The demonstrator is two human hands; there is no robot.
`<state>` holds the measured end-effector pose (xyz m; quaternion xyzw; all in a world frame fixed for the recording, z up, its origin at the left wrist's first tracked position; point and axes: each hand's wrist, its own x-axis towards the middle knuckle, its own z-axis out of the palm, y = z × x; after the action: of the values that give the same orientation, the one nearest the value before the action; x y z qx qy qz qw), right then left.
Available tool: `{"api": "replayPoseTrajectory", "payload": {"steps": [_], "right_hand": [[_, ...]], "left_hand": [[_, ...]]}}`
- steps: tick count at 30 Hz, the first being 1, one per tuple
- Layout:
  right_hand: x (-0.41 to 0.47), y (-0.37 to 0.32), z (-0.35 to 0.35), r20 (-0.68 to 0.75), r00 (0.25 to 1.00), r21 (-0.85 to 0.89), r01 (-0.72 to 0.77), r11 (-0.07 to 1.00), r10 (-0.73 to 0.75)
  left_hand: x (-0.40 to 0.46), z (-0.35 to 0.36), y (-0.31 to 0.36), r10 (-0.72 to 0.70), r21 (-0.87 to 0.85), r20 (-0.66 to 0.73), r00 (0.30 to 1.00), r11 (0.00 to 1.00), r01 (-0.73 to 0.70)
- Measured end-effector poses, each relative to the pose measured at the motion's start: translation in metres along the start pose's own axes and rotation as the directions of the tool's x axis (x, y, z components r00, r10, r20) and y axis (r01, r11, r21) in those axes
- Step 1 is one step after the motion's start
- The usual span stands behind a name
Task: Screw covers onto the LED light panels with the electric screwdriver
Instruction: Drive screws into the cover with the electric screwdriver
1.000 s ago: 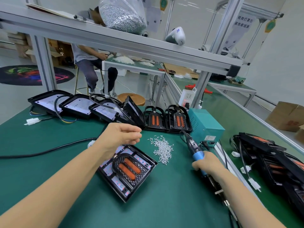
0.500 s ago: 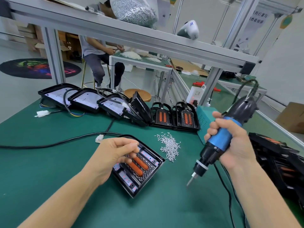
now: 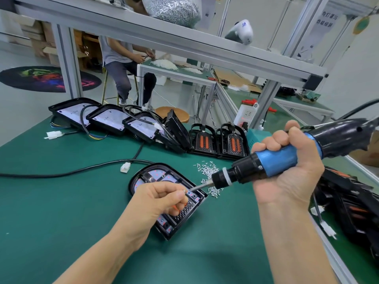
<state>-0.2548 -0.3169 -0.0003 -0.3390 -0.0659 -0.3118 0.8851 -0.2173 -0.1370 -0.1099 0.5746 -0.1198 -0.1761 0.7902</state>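
The left hand (image 3: 158, 198) pinches a small silver screw (image 3: 184, 191) onto the bit of the blue-and-black electric screwdriver (image 3: 272, 160), gripped by the right hand (image 3: 291, 167). Below, the black covered LED light panel (image 3: 167, 198) lies on the green tabletop (image 3: 61, 201); seating the screw squarely should prevent slipping.

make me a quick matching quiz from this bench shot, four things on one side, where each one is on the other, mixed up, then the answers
Things
1. electric screwdriver
2. loose screws
3. white connector
4. bag of screws

Places
A. on the overhead shelf
B. in a small heap on the green mat, right of the panel being worked on
C. gripped in the right hand, bit pointing at the left hand
D. on the end of the black cable, lying on the mat behind the panel

Pairs: 1-C, 2-B, 3-D, 4-A
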Motion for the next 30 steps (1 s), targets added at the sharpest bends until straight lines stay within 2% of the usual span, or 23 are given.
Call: {"api": "replayPoseTrajectory", "payload": {"steps": [21,30], "right_hand": [[-0.009,0.007,0.007,0.026,0.998,-0.072,0.062,0.995,-0.06],[-0.011,0.009,0.005,0.033,0.996,-0.07,0.081,0.994,-0.078]], "left_hand": [[-0.007,0.005,0.001,0.029,-0.019,0.024,0.999,0.999,-0.029],[-0.008,0.003,0.002,0.112,0.065,-0.018,0.994,0.992,-0.111]]}}
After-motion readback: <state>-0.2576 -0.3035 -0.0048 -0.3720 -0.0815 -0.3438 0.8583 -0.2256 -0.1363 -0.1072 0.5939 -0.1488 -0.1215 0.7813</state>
